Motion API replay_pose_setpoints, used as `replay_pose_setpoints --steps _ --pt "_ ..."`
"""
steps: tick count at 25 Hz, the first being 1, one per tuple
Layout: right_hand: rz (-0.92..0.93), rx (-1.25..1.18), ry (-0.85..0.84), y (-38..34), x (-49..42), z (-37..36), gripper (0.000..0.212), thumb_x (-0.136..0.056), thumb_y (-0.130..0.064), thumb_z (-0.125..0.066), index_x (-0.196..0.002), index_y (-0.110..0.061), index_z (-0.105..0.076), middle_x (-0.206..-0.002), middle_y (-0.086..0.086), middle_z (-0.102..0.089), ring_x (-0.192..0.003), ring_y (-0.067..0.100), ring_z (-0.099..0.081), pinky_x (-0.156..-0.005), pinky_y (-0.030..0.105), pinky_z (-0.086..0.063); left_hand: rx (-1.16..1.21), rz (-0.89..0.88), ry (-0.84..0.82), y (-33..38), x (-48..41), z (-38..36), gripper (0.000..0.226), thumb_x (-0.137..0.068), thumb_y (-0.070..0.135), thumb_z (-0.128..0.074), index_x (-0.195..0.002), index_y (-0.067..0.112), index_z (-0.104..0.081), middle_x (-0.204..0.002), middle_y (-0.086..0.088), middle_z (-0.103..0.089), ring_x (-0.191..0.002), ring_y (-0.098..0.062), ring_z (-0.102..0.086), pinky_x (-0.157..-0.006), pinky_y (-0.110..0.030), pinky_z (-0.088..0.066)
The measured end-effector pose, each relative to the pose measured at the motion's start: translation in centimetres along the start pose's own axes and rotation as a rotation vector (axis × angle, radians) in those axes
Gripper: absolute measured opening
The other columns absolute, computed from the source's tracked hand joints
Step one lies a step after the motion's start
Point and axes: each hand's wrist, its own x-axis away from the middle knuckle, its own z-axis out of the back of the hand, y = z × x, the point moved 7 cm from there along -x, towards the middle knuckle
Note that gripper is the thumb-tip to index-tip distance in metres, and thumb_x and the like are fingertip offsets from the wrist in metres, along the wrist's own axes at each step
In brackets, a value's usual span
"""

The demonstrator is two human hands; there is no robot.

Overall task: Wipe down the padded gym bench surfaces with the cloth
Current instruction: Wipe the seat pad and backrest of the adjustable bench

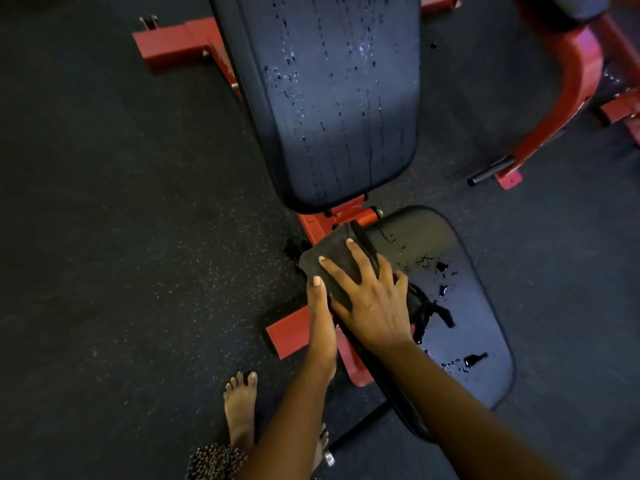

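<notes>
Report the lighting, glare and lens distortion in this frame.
Head view: dim overall; a bright patch falls on the black padded backrest, droplets glinting; puddles on the black padded seat read dark; the backrest's edges bow, wide-angle; the dark grey cloth is sharp.

both forearms bare, right to the bottom edge of the view. pale pink polish on the nails of the left hand point(319, 306) and the right hand point(375, 306). left foot point(239, 410) bare, toenails pale too. low down, a dark garment point(216, 460) speckled tan, and a small silvery piece point(329, 458) at the right foot point(320, 445), too blurred to identify.
</notes>
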Motion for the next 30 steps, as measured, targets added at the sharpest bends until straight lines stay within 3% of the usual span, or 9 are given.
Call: replay_pose_setpoints --steps 2,5,9,16,20,22,24,27,30 --pt "0.007 0.013 0.009 1.8 -1.0 0.2 0.054 -0.082 -0.051 -0.044 -0.134 -0.042 -0.04 -0.144 0.006 -0.042 -0.11 0.037 -0.052 -0.073 0.046 -0.047 -0.014 0.008 0.019 -0.2 -0.3 -0.1 0.093 -0.064 0.087 -0.038 -0.144 0.041 -0.02 -0.153 0.009 -0.025 -0.138 -0.011 -0.028 -0.114 -0.045 -0.027" --pt "-0.127 -0.02 -0.029 8.2 -3.6 0.2 0.061 -0.084 -0.041 -0.057 -0.139 -0.045 -0.032 -0.152 0.005 -0.026 -0.12 0.041 -0.039 -0.085 0.053 -0.041 -0.005 0.011 0.075 -0.7 -1.2 -0.5 0.087 -0.071 0.077 -0.039 -0.145 0.041 -0.009 -0.156 0.005 -0.014 -0.142 -0.017 -0.021 -0.115 -0.048 -0.023" --pt "-0.304 -0.063 -0.07 14.7 -5.9 0.0 0.058 -0.09 -0.04 -0.052 -0.141 -0.046 -0.026 -0.154 0.004 -0.017 -0.126 0.039 -0.03 -0.094 0.053 -0.034 0.009 -0.016 0.102 -0.8 -1.3 -1.0 0.086 -0.073 0.065 -0.044 -0.145 0.042 -0.003 -0.157 0.006 -0.005 -0.143 -0.017 -0.015 -0.116 -0.048 -0.019" --pt "-0.402 -0.116 0.003 12.4 -3.2 -0.2 0.055 -0.091 -0.04 -0.049 -0.142 -0.042 -0.028 -0.154 0.006 -0.019 -0.124 0.04 -0.033 -0.092 0.053 -0.037 -0.236 -0.04 0.048 -0.1 0.0 -0.2 0.081 -0.084 0.053 -0.049 -0.146 0.037 -0.001 -0.158 0.003 -0.005 -0.144 -0.018 -0.012 -0.117 -0.045 -0.018" --pt "-0.33 -0.153 0.16 5.4 3.7 -0.5 0.053 -0.084 -0.045 -0.05 -0.136 -0.039 -0.042 -0.145 0.01 -0.039 -0.111 0.041 -0.05 -0.076 0.05 -0.046 -0.505 -0.261 0.081 1.1 4.0 0.4 0.069 -0.09 0.046 -0.044 -0.147 0.03 -0.008 -0.156 0.005 -0.005 -0.143 -0.013 -0.012 -0.117 -0.039 -0.02" --pt "-0.299 -0.142 0.153 2.7 7.9 -1.2 0.055 -0.083 -0.05 -0.042 -0.137 -0.04 -0.039 -0.145 0.007 -0.036 -0.114 0.038 -0.05 -0.076 0.048 -0.047 -0.627 -0.382 0.045 1.0 5.9 0.3 0.074 -0.087 0.058 -0.044 -0.146 0.033 -0.007 -0.156 0.009 -0.003 -0.142 -0.007 -0.008 -0.117 -0.037 -0.018" --pt "-0.231 -0.127 0.149 0.9 11.4 -1.9 0.058 -0.082 -0.048 -0.046 -0.138 -0.037 -0.038 -0.147 0.006 -0.031 -0.117 0.036 -0.048 -0.078 0.047 -0.047 -0.742 -0.478 -0.004 1.1 6.5 -0.2 0.074 -0.082 0.065 -0.038 -0.143 0.038 -0.007 -0.156 0.009 -0.005 -0.142 -0.005 -0.006 -0.118 -0.037 -0.017" --pt "-0.163 -0.135 0.193 1.4 12.8 -2.1 0.062 -0.076 -0.044 -0.063 -0.133 -0.035 -0.041 -0.144 0.005 -0.037 -0.113 0.035 -0.053 -0.076 0.045 -0.049 -0.931 -0.598 -0.1 1.5 5.8 -2.0 0.069 -0.082 0.064 -0.032 -0.142 0.038 -0.008 -0.153 0.014 -0.008 -0.144 -0.008 -0.004 -0.119 -0.043 -0.014" --pt "-0.28 -0.115 0.176 6.5 11.8 -2.0 0.069 -0.071 -0.039 -0.071 -0.133 -0.039 -0.041 -0.141 0.006 -0.044 -0.105 0.036 -0.056 -0.071 0.043 -0.048 -1.087 -0.709 -0.175 1.9 4.5 -4.6 0.074 -0.083 0.069 -0.024 -0.145 0.03 -0.012 -0.156 0.006 -0.012 -0.144 -0.009 -0.004 -0.119 -0.04 -0.007"
